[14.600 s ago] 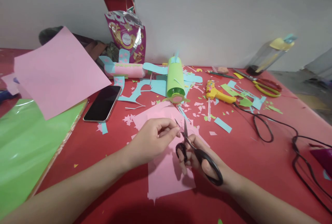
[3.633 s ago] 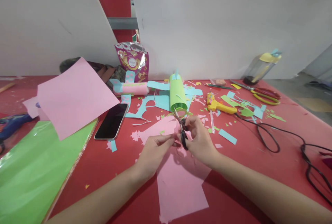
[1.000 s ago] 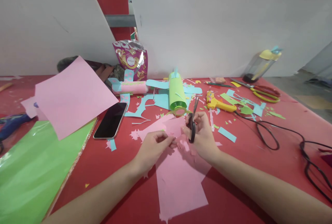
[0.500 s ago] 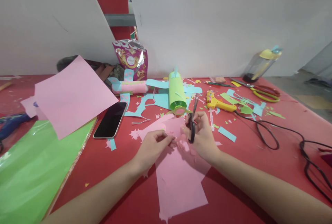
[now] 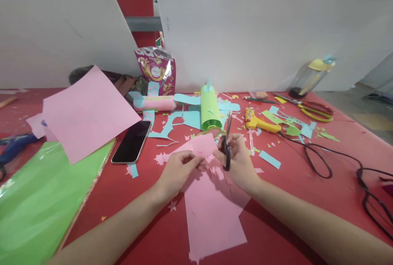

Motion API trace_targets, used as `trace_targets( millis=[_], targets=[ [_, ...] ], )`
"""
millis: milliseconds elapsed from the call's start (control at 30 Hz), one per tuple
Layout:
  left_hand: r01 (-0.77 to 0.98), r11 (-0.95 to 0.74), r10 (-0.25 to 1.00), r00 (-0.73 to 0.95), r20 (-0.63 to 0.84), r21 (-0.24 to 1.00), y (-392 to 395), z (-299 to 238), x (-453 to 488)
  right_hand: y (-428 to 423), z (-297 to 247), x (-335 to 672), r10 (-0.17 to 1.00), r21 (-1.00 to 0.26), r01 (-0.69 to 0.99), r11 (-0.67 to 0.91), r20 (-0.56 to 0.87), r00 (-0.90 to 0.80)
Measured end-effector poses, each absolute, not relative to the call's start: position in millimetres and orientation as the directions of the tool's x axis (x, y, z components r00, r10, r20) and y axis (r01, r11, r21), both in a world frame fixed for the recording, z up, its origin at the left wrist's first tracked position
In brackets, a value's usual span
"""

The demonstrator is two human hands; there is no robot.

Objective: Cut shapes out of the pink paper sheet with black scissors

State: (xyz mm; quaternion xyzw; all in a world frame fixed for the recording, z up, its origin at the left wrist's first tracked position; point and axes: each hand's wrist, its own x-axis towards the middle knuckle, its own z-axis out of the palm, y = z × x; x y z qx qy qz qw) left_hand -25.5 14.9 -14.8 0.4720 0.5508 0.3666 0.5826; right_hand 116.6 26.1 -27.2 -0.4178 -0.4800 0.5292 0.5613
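My right hand (image 5: 241,162) grips a pair of small dark-handled scissors (image 5: 227,152), with the blades pointing up and away from me. To its left, my left hand (image 5: 182,169) pinches a piece of pink paper (image 5: 204,145), whose far part rises between the two hands. The scissors are beside this paper's right edge; I cannot tell whether the blades touch it. Under my hands lie a larger pink sheet (image 5: 215,224) and small pink scraps. Just beyond stands a green paper tube (image 5: 210,107) with blue wing-like strips.
A phone (image 5: 132,142), a pink sheet (image 5: 89,113) and green paper (image 5: 46,203) lie left. A pink paper tube (image 5: 158,103) rests before a snack bag (image 5: 158,68). Rightward are a yellow glue gun (image 5: 260,124) with a black cord, larger scissors (image 5: 313,109) and a bottle (image 5: 310,77).
The pink paper between my hands now stands more upright, its far edge turned up. Both hands stay in nearly the same place, and the scissors have tilted slightly.
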Motion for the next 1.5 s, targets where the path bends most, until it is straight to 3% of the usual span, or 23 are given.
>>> trace_targets(
  millis=[233,500,867,1033,1333,1500],
  targets=[
    [-0.085,0.220,0.970,-0.089,-0.227,0.972,31.9,-19.2,-41.9,21.8,-29.2,114.8,0.959,-0.972,-0.196,-0.132,-0.075,-0.274],
    [-0.220,0.187,0.962,-0.158,-0.224,0.957,38.3,-16.1,-47.9,14.0,-21.8,116.3,0.847,-0.965,0.053,-0.256,-0.250,-0.469],
    [-0.073,0.230,0.971,-0.056,-0.234,0.970,23.7,-7.2,-35.8,9.7,-14.1,113.7,0.791,-0.965,0.046,-0.260,-0.240,-0.564],
    [-0.055,0.227,0.973,-0.038,-0.229,0.972,19.6,-5.7,-31.3,7.9,-13.8,112.9,0.783,-0.959,0.070,-0.273,-0.264,-0.564],
    [0.174,0.156,0.988,-0.029,-0.153,0.972,14.6,-3.4,-33.2,7.6,-18.9,112.5,0.790,-0.962,0.099,-0.256,-0.267,-0.552],
    [0.188,0.161,0.987,-0.012,-0.162,0.969,14.1,-3.5,-32.0,6.5,-16.4,112.3,0.799,-0.964,0.106,-0.243,-0.261,-0.542]
  ],
)
